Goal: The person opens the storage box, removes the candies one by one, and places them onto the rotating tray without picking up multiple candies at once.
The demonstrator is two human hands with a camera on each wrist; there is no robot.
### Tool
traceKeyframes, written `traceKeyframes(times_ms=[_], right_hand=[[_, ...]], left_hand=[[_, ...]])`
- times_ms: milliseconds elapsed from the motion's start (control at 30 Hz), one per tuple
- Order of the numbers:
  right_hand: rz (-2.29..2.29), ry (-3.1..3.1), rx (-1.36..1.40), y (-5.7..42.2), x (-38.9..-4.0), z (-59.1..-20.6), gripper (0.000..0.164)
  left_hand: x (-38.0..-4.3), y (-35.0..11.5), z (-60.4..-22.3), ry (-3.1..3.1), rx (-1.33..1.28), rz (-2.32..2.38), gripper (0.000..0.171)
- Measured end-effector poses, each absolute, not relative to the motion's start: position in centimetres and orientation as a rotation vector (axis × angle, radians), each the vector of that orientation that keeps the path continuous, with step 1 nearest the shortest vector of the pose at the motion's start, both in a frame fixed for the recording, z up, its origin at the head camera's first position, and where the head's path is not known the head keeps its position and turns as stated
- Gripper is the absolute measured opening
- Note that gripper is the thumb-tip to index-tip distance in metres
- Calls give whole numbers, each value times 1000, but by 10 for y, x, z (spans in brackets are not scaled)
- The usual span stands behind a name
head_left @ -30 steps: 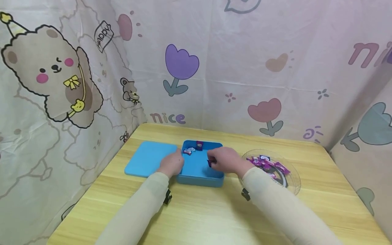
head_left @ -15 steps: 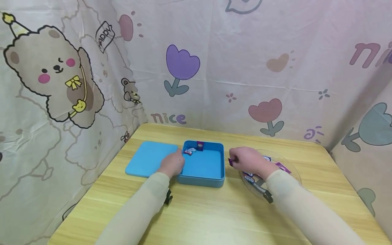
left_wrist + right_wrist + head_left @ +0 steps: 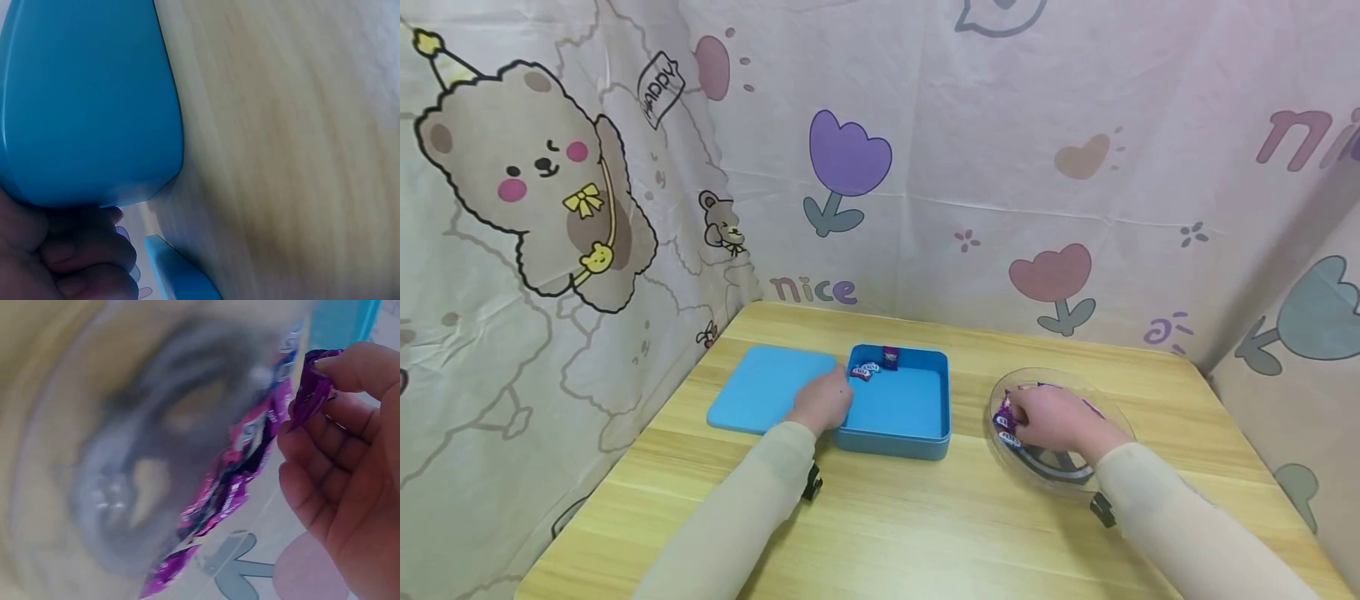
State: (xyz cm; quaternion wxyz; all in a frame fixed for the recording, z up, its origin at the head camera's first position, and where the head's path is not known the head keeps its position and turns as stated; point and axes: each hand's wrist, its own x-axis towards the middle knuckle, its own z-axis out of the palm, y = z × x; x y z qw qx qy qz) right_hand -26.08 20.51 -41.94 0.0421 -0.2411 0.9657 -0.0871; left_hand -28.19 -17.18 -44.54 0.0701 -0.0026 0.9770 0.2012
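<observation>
A blue rectangular box [image 3: 891, 447] stands mid-table, with several small wrapped candies [image 3: 890, 358] at its back left. My left hand [image 3: 823, 402] holds the box's left wall, its fingers bent against the outside in the left wrist view. To the right is a clear round dish [image 3: 1017, 463] with several mostly purple wrapped candies [image 3: 231, 490]. Over the dish's left part, my right hand [image 3: 1052, 415] pinches a purple wrapped candy [image 3: 311, 390] between thumb and fingertips. The hand and sleeve hide part of the dish in the head view.
A flat blue lid [image 3: 767, 387] lies left of the box, close to the left forearm. The wooden table [image 3: 895, 517] meets a printed cloth curtain [image 3: 940, 150] at the back and sides. Bare wood separates the box from the dish.
My right hand has moved right, from over the box to over the dish, with the purple candy still pinched. My left hand and the box have stayed in place.
</observation>
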Motion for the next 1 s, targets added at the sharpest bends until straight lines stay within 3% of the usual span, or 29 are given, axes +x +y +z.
traceKeyframes(times_ms=[1000], right_hand=[[-310, 2844, -574, 207, -259, -420, 27]], left_hand=[[-282, -172, -447, 2947, -3, 618, 57]])
